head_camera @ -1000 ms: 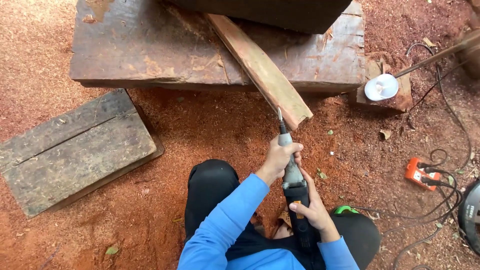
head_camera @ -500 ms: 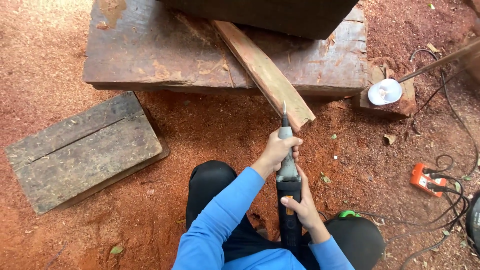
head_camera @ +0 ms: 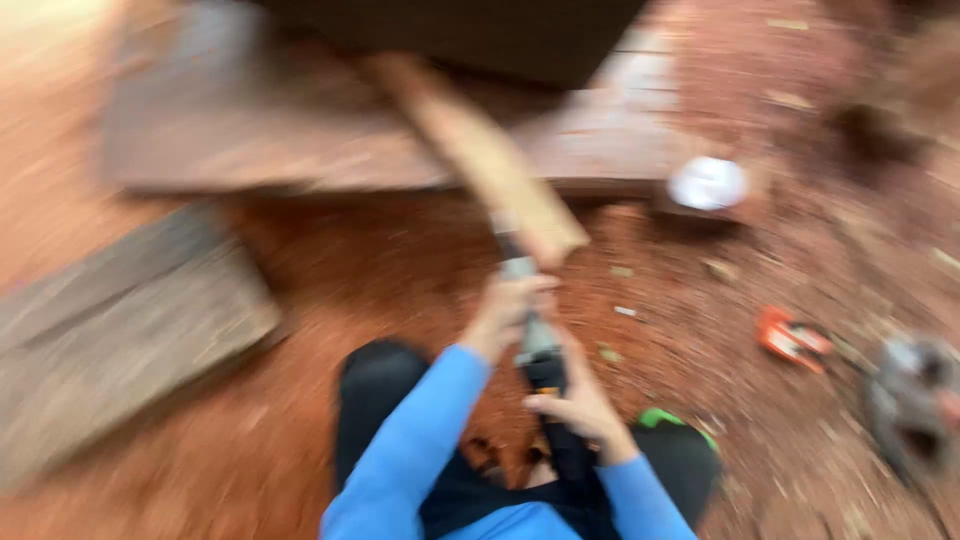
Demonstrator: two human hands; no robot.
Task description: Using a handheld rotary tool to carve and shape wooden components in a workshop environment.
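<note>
Frame centre: your left hand [head_camera: 505, 315] and right hand [head_camera: 580, 405] keep their grip closed on the power tool [head_camera: 540, 350]; its tip now meets the angled plank [head_camera: 480, 150]. View blurred, shifted left.

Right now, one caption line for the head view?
Blurred: both hands, left hand ahead of right hand, grip a power tool at a slanted plank.

Blue sleeves [head_camera: 420, 440], grey-black tool [head_camera: 540, 350] (blurred), tan plank [head_camera: 480, 150] — red-brown ground [head_camera: 700, 300], orange gadget [head_camera: 790, 340].
</note>
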